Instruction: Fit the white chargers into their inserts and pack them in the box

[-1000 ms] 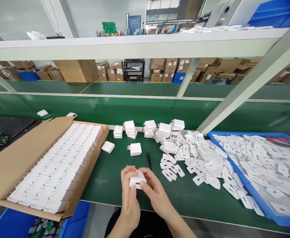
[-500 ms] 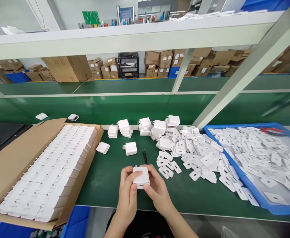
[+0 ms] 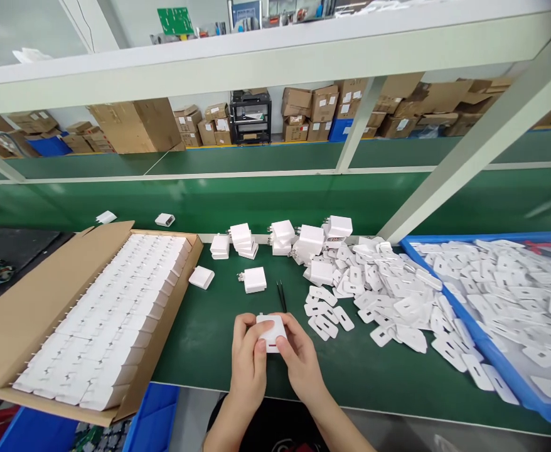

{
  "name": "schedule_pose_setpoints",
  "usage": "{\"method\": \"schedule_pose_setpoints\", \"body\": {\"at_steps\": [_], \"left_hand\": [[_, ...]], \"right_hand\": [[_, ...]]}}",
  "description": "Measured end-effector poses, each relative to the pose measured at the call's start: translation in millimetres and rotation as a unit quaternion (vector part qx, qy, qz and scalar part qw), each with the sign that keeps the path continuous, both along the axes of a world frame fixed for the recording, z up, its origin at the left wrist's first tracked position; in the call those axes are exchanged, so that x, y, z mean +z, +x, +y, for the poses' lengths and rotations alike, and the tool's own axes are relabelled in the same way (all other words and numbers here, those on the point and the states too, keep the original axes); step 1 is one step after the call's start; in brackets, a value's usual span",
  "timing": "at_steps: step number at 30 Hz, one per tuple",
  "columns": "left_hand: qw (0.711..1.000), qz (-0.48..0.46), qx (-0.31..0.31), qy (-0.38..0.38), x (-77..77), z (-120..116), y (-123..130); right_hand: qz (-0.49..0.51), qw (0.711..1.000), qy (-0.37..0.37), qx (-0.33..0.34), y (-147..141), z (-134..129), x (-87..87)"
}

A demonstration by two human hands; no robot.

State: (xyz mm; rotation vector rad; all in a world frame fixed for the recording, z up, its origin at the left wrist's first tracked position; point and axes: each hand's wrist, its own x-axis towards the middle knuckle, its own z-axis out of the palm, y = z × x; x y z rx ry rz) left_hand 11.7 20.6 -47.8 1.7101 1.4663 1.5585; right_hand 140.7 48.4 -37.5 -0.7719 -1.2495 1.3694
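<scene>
Between my two hands, above the front of the green table, is a white plug charger (image 3: 270,333). My left hand (image 3: 249,355) is closed on its left side, the fingers lying over its top. My right hand (image 3: 300,358) grips the right side, with the thumb at the near end face. A small reddish slot shows on that face. Just beyond the hands lie black tweezers (image 3: 282,295). One loose charger (image 3: 255,280) rests behind them, and another charger (image 3: 201,277) sits farther left. Small white cover plates (image 3: 325,311) are scattered to the right.
An open cardboard box (image 3: 181,289) at left holds rows of white chargers. Stacked chargers (image 3: 282,235) stand along the back. A blue tray (image 3: 473,336) of white plates is at right. A slanted white post (image 3: 449,157) rises behind it.
The charger has tipped in my hands, and its near end face now shows a reddish slot. My thumbs stay on it. The whole view has shifted slightly.
</scene>
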Motion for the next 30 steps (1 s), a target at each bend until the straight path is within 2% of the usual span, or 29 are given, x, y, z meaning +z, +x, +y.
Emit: {"method": "schedule_pose_setpoints", "body": {"at_steps": [5, 12, 19, 27, 30], "left_hand": [[1.000, -0.008, -0.004, -0.030, -11.5, 5.3, -7.6], [0.985, -0.095, -0.105, -0.097, -11.8, 0.8, -9.2], [0.982, -0.083, -0.102, -0.134, -9.5, -0.1, -5.8], [0.985, -0.073, -0.088, -0.130, -6.5, 2.0, -7.1], [0.983, -0.092, -0.099, -0.123, -8.3, 3.5, -9.3]], "right_hand": [[-0.030, 0.999, -0.034, 0.007, -5.3, 0.5, -11.4], [-0.071, 0.996, -0.021, -0.050, -3.7, -5.8, -16.9], [-0.051, 0.997, -0.002, -0.060, -4.3, -7.1, -21.9], [-0.050, 0.997, -0.021, -0.057, -3.9, -6.6, -17.9], [-0.060, 0.996, -0.007, -0.061, -5.0, -8.4, -17.0]]}}
